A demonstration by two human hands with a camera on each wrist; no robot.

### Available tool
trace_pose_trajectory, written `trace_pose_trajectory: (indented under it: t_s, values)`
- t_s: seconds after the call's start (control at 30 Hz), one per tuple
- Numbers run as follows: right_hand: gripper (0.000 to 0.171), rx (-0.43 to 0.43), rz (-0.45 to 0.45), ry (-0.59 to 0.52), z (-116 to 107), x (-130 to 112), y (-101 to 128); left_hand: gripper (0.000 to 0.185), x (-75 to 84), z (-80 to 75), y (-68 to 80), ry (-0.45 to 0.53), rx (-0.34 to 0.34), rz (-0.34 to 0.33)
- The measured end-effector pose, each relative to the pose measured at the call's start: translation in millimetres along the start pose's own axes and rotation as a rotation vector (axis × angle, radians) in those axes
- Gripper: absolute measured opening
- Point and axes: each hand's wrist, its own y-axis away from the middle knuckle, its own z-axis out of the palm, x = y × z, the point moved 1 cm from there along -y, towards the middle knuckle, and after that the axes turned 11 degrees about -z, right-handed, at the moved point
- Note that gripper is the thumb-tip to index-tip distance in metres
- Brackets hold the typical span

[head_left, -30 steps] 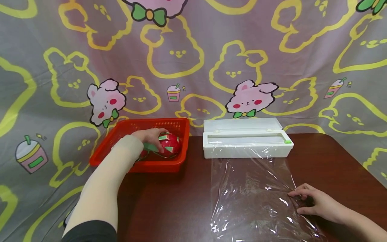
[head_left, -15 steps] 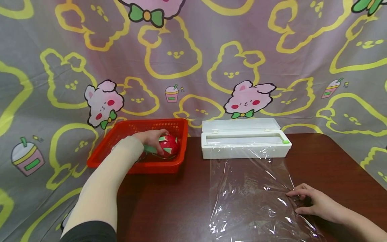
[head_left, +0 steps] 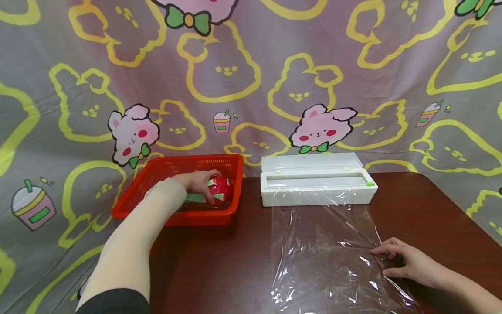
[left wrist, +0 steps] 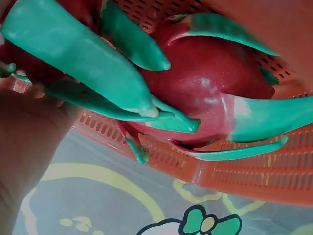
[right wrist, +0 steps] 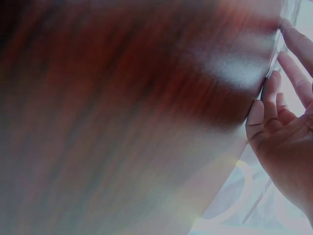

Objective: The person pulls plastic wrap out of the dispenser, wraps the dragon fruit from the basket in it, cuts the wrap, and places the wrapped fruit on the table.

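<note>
Before you the dark brown wooden table (head_left: 235, 270) runs back to a hanging cloth backdrop printed with yellow rabbit outlines and pink cartoon rabbits (head_left: 251, 78). On the table's right half a sheet of clear plastic cling film (head_left: 325, 257) lies spread and wrinkled, its far edge running up into the long white plastic film dispenser box (head_left: 317, 183), whose lid stands open at the back. To the left of that box sits the red slotted plastic basket (head_left: 133, 196), and inside it lies the red dragon fruit with green fleshy scales (head_left: 220, 188). Your left arm stretches forward and a little rightward, the forearm crossing the basket's near rim, and your left hand (head_left: 196, 182) lies over the top of the fruit with fingers curled down round it, gripping it; the left wrist view shows the fruit (left wrist: 205, 83) close against the basket's slotted wall (left wrist: 254, 166). Your right hand (head_left: 408, 261) rests palm down at the film's near right edge, fingers loosely spread and pressing flat on the sheet, curled round nothing; the right wrist view shows those fingertips (right wrist: 257, 112) against the table's surface. Compared with half a second ago, your left fingers have closed further over the fruit, covering more of it, while your right hand has stayed where it was on the film.
</note>
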Motion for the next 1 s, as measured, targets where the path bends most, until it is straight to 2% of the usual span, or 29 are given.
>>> trace_pose_trajectory:
  t_s: [0.23,0.43,0.67,0.83,1.0]
  values:
    - [0.043,-0.009,-0.001,-0.009,0,0,-1,0.095,-2.6,-0.8,10.0,-0.004,0.014,0.016]
    - [0.044,-0.004,-0.021,-0.016,1,1,0,0.097,-3.8,-4.1,20.7,-0.005,0.066,0.031]
    - [0.043,-0.021,0.002,-0.035,0,0,1,0.097,-0.8,-17.4,33.6,0.009,0.188,0.053]
    - [0.043,-0.038,0.036,-0.03,-2,-1,0,0.095,8.1,-30.8,49.3,0.063,0.26,0.093]
    - [0.043,-0.038,0.055,-0.032,-2,-1,-1,0.099,16.1,-36.1,66.2,0.121,0.309,0.139]
